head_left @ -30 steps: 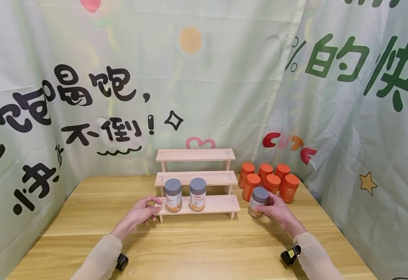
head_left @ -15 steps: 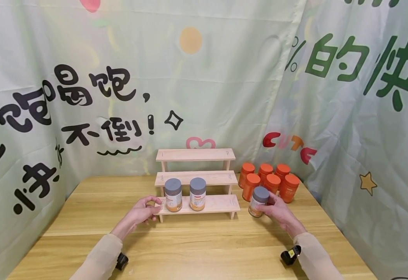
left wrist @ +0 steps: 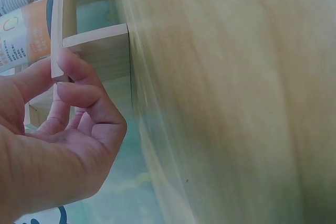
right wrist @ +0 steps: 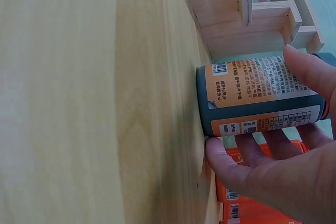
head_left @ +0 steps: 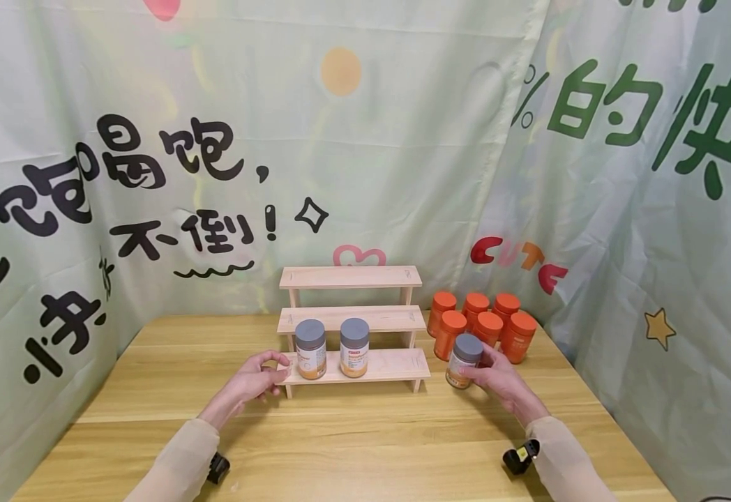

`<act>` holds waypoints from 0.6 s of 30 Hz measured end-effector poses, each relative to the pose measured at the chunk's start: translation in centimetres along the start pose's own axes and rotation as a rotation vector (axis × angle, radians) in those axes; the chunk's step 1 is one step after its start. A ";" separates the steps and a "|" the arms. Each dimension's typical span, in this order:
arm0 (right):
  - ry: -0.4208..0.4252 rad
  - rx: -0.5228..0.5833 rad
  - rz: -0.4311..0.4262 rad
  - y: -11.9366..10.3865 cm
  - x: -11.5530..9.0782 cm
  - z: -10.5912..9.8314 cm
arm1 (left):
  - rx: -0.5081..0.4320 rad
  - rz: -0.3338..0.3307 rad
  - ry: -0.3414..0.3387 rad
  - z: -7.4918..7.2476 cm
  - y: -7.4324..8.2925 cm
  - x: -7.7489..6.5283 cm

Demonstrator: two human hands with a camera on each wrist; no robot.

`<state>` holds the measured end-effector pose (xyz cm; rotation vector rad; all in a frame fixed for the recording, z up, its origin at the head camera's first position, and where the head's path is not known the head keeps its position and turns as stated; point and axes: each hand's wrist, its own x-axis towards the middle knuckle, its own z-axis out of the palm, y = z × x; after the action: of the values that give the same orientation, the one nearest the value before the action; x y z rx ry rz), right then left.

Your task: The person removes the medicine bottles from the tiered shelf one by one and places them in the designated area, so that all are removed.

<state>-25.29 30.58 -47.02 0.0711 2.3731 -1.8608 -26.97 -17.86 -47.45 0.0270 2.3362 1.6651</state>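
Observation:
My left hand (head_left: pixel 259 378) pinches the left end of the bottom step of a three-tier wooden display stand (head_left: pixel 397 364). In the left wrist view, thumb and fingers (left wrist: pixel 79 72) close on the board's edge. Two grey-lidded supplement bottles, one at the left (head_left: pixel 311 352) and one near the middle (head_left: pixel 355 348), stand upright on that step. To the right of the stand, my right hand (head_left: pixel 497 380) grips a third grey-lidded supplement bottle (head_left: pixel 462 368), upright and close over the table. Its orange-and-white back label (right wrist: pixel 257 85) faces the right wrist camera, between thumb and fingers.
Several orange bottles (head_left: pixel 487 328) stand grouped on the table (head_left: pixel 365 446) just behind my right hand. The stand's middle step (head_left: pixel 397 318) and top step (head_left: pixel 350 277) rise toward the back. A printed fabric curtain (head_left: pixel 403 174) hangs behind and at both sides.
The bottle in my right hand has shifted very slightly to the right. My left hand and the stand have stayed in place.

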 end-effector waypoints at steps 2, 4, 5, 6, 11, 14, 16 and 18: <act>0.002 0.000 -0.002 0.0 0.0 0.0 | -0.002 -0.001 0.006 0.0 0.0 0.0; 0.001 0.002 -0.005 0.0 -0.1 0.0 | 0.003 0.004 0.011 0.0 0.0 0.0; 0.001 0.005 -0.005 0.0 -0.1 0.0 | 0.005 0.005 0.013 0.0 0.0 0.0; 0.002 0.006 -0.006 0.0 -0.1 0.0 | 0.008 0.008 0.014 0.0 0.0 0.0; 0.005 0.002 -0.004 -0.1 -0.2 0.0 | 0.010 0.008 0.014 0.1 0.0 0.1; 0.017 -0.009 -0.004 -0.3 -0.2 0.0 | 0.013 0.010 0.014 0.1 0.0 0.0; 0.022 -0.007 -0.007 -0.5 -0.2 0.0 | 0.014 0.011 0.014 0.0 0.0 0.0; 0.034 -0.005 -0.023 -0.8 -0.3 -0.1 | 0.013 0.010 0.014 0.0 -0.1 0.1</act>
<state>-25.04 30.51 -46.17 0.0753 2.4111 -1.8786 -27.05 -17.83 -47.54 0.0304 2.3610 1.6595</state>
